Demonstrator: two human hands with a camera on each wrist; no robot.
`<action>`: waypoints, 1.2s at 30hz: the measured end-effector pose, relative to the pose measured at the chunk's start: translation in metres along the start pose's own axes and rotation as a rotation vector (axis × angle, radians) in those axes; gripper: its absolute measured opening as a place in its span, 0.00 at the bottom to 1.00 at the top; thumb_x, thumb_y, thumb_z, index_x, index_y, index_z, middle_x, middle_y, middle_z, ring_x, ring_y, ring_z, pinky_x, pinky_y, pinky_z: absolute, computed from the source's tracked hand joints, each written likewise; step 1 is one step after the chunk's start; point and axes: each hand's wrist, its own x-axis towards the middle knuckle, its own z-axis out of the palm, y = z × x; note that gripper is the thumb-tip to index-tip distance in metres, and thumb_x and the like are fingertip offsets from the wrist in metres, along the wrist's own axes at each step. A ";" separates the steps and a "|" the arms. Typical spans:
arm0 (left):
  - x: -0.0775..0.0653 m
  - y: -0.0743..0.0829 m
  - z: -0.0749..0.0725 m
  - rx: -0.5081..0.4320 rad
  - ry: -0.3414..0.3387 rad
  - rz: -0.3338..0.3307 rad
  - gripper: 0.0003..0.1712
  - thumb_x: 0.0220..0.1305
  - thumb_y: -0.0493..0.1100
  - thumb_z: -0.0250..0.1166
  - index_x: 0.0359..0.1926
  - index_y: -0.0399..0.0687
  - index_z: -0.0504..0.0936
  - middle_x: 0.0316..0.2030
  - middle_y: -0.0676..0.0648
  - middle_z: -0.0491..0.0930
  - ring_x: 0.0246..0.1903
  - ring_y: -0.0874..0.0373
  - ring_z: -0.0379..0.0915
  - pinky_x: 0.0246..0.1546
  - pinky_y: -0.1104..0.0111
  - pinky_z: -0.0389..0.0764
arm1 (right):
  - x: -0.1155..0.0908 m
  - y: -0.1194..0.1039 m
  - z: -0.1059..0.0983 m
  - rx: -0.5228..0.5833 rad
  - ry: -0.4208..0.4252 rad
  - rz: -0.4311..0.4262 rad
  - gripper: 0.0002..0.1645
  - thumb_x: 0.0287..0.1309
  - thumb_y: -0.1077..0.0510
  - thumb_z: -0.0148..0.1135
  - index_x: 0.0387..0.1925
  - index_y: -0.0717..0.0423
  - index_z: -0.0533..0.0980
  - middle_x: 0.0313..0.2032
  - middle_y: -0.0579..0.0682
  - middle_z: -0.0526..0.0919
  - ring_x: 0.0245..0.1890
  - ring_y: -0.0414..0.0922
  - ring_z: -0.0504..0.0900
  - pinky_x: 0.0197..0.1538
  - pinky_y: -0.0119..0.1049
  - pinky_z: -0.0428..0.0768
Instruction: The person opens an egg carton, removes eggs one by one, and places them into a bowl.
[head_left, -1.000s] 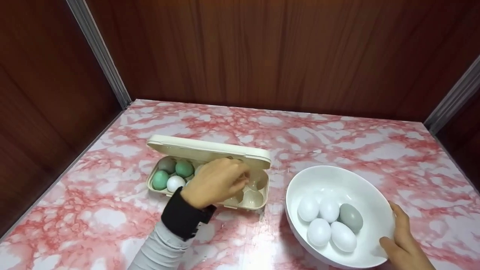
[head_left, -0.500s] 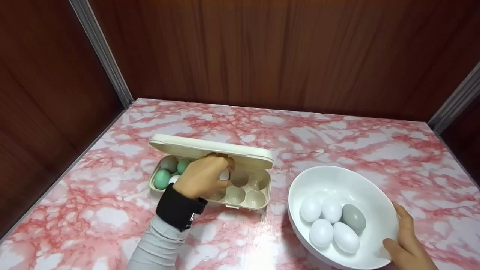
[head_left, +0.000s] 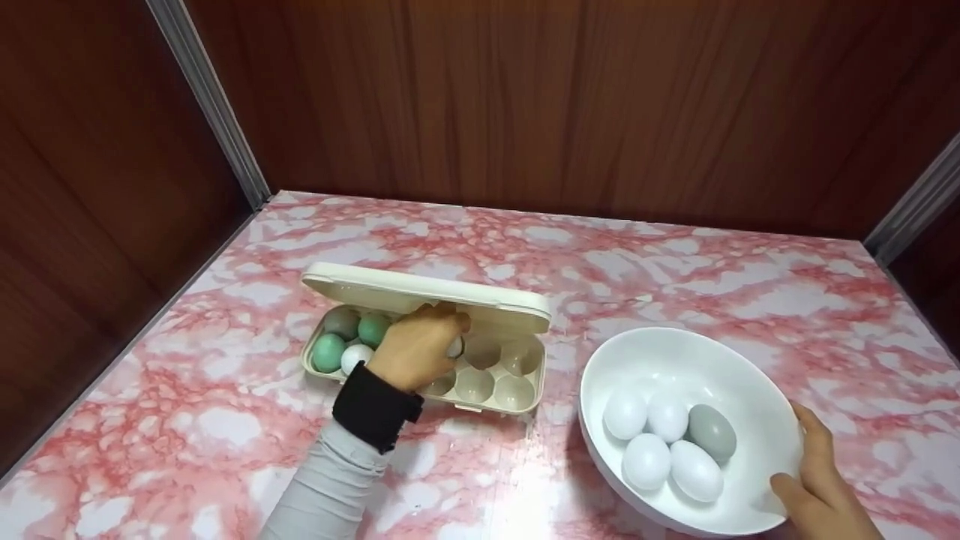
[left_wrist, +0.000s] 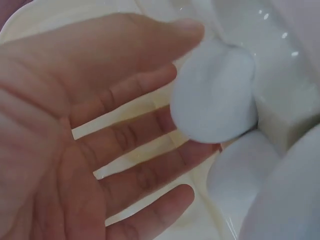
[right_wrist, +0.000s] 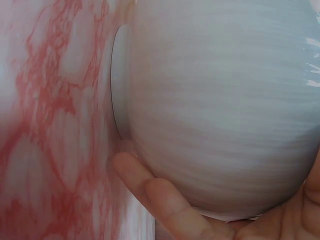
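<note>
In the head view, a cream egg carton (head_left: 427,279) stands with its lid raised partway. My left hand (head_left: 420,349) reaches in under the lid and hides the middle cells. Its thumb and fingers pinch a white egg (left_wrist: 215,92), seen close in the left wrist view beside another white egg (left_wrist: 245,170). A white bowl (head_left: 750,405) stands to the right, with several white eggs (head_left: 646,461) and one grey egg (head_left: 712,433) inside. My right hand (head_left: 829,487) grips the bowl's right side, thumb over the rim and fingers (right_wrist: 170,200) against the outside.
At the carton's left end sit green eggs (head_left: 328,352), a grey egg (head_left: 342,322) and a white egg (head_left: 356,360). Bare cells (head_left: 515,391) show at its right end. Brown wood panels (head_left: 480,105) wall the red-and-white marbled table (head_left: 225,427) behind and at the sides.
My left hand has shifted left within the carton, from above the right-hand cells to an egg near the middle, which it now pinches. The right hand keeps its grip on the bowl.
</note>
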 end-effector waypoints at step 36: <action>-0.002 0.000 0.009 0.134 0.129 0.091 0.19 0.42 0.22 0.66 0.38 0.37 0.79 0.30 0.40 0.80 0.34 0.42 0.79 0.32 0.57 0.81 | 0.000 0.007 -0.001 0.120 -0.049 0.043 0.47 0.70 0.71 0.37 0.75 0.33 0.30 0.62 0.61 0.48 0.45 0.27 0.72 0.39 0.27 0.78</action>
